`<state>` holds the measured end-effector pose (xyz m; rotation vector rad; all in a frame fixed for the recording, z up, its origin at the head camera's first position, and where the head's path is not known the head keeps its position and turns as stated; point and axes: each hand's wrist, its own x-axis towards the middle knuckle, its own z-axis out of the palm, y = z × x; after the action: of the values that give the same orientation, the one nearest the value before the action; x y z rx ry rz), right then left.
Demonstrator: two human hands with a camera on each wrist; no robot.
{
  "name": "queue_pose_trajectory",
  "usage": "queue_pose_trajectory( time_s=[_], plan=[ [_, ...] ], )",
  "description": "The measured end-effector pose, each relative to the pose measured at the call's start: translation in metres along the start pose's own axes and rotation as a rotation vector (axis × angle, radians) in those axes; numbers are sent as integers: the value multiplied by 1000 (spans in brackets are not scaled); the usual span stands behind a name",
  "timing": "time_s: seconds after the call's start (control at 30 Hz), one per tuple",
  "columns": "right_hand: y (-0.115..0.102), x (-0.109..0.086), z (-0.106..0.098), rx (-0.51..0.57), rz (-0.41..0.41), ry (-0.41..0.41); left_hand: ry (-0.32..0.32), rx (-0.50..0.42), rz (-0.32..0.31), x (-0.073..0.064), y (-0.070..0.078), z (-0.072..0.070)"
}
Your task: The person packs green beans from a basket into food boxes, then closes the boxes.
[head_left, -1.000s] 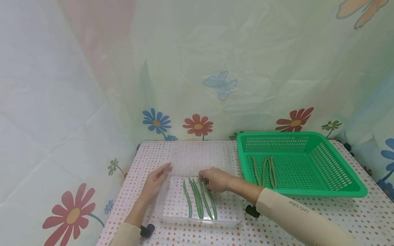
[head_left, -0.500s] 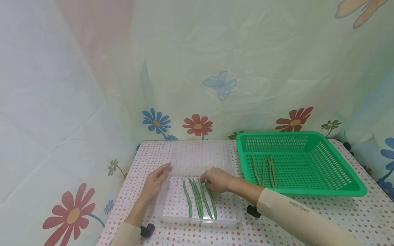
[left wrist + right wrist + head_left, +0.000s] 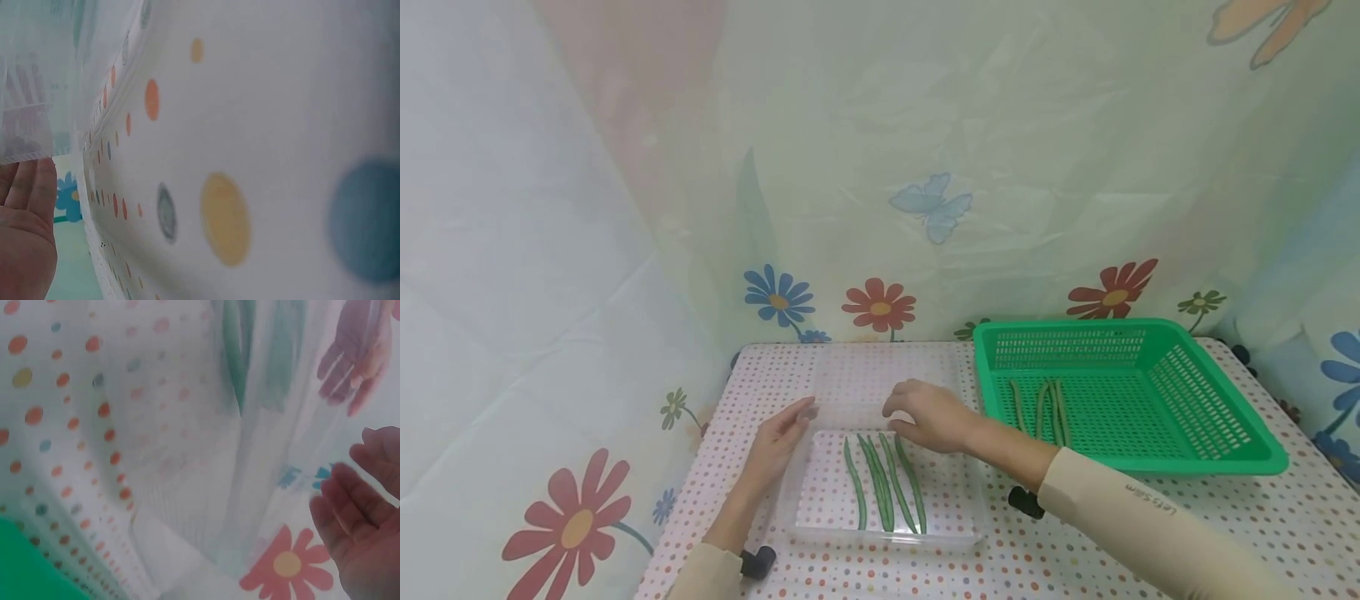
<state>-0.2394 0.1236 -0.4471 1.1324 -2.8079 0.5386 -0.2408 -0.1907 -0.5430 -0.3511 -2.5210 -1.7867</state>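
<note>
In the head view a clear plastic container [image 3: 955,508] lies on the dotted table, its see-through lid [image 3: 887,367] folded back behind it. Several green beans [image 3: 880,487] lie lengthwise inside, roughly side by side. My left hand [image 3: 775,442] rests at the container's left back side, fingers extended; the left wrist view shows its fingers [image 3: 28,187] against the clear plastic. Over the back right of the container hovers my right hand [image 3: 932,417], just above the bean tips and holding nothing. Its fingers [image 3: 356,512] look loosely bent and apart in the right wrist view.
A green perforated basket [image 3: 1217,408] stands to the right, with several more beans [image 3: 1056,412] at its left side. Black clamps [image 3: 1026,502] sit near the container, one by each forearm. A flowered sheet [image 3: 1000,167] hangs behind the table [image 3: 760,367].
My right hand has let go of the rightmost bean in the container and risen back from it, its fingers loosening. The left hand stays put.
</note>
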Motion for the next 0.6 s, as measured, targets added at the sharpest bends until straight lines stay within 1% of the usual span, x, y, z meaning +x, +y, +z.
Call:
queue_pose_trajectory(
  time_s=[0.1,0.23,0.33,0.5,0.6],
  plan=[
    [5,-1,-6,-89,18,0,-1,-1,6,0,0,0],
    [12,-2,-14,-193,40,-28,4,1,7,0,0,0],
    [17,-4,-20,-214,56,-34,9,0,-3,0,0,0],
    [28,-10,-31,-219,125,-21,12,-5,-20,-1,2,0],
    [38,-14,-39,-186,164,4,15,-7,-19,-2,4,1]
  ],
)
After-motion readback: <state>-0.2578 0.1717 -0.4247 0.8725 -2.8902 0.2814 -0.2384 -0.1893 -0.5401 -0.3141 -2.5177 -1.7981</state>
